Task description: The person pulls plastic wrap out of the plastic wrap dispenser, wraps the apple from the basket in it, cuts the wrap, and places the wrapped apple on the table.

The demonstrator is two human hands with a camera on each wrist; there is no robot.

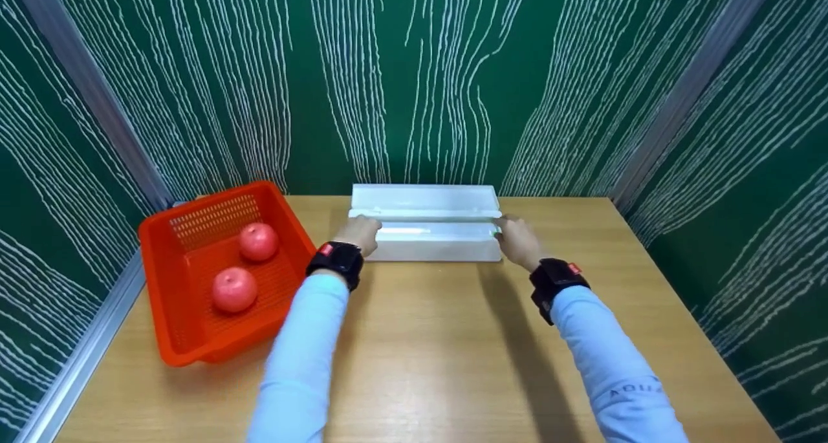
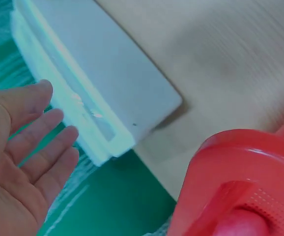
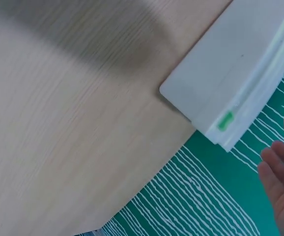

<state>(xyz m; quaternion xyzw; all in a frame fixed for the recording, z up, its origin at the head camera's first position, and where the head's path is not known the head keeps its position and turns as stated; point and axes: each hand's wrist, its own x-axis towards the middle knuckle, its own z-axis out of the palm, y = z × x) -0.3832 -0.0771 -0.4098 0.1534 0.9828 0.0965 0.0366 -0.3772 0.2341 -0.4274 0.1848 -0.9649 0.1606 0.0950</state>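
A long white box lies at the far edge of the table, its lid tilted up at the back. A small green piece shows at the box's right end. My left hand is by the left end; in the left wrist view its fingers are loosely bent with nothing between them. By the right end is my right hand, and in the right wrist view its fingers are relaxed and hold nothing. Whether either hand touches the box, I cannot tell.
An orange-red plastic basket stands on the left of the wooden table, close to my left forearm. Inside it lie two round pinkish-red fruits, one nearer and one farther. Green panels with white wavy lines surround the table.
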